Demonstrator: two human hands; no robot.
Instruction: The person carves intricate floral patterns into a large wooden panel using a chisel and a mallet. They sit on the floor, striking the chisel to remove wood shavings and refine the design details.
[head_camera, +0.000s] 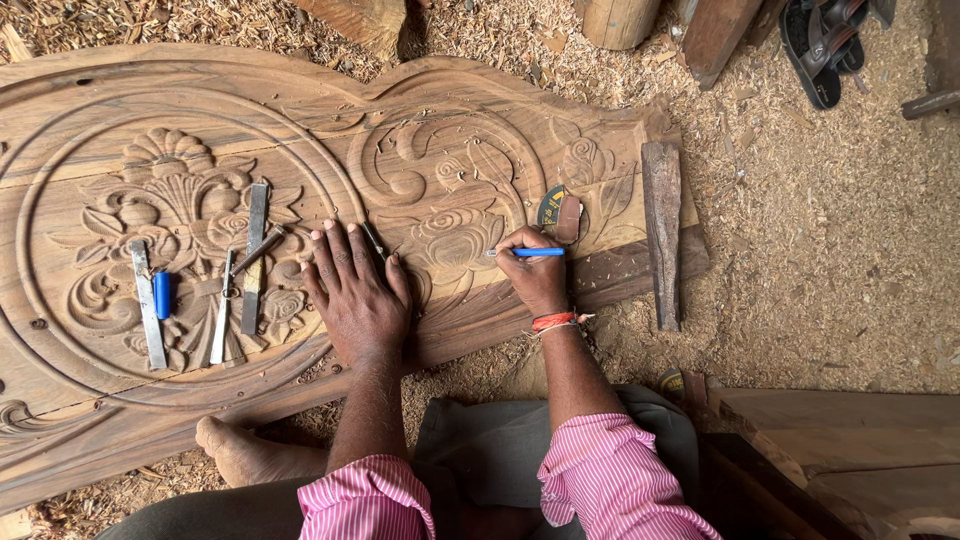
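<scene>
Nearest: pink striped sleeves (610, 470) and a bare foot (240, 455) tucked against the near edge of the carved wood panel (90, 420), person sitting low on the sawdust floor (840, 260) w/ panel flat in front. Left hand (355, 295) lies palm-down on the panel, fingers spread and flat, clamped on nothing, prob. to steady the board while marking. Right hand (535, 275), red thread at the wrist, has fingers pinched together on a blue pen (530, 252), tip pointing left onto the carved rose area at the panel's mid-right; pen held low, nearly level, so the line follows the relief. Left of the hands, on the round floral medallion, chisels (250, 260) lie roughly parallel, w/ a small blue cap-like piece (161, 295) beside them, within easy reach. Just beyond the right hand, a small round object (552, 208), unclear what. Right end: a dark wood strip (662, 235) on the panel edge. Far right: sandals (820, 45) on the sawdust.
</scene>
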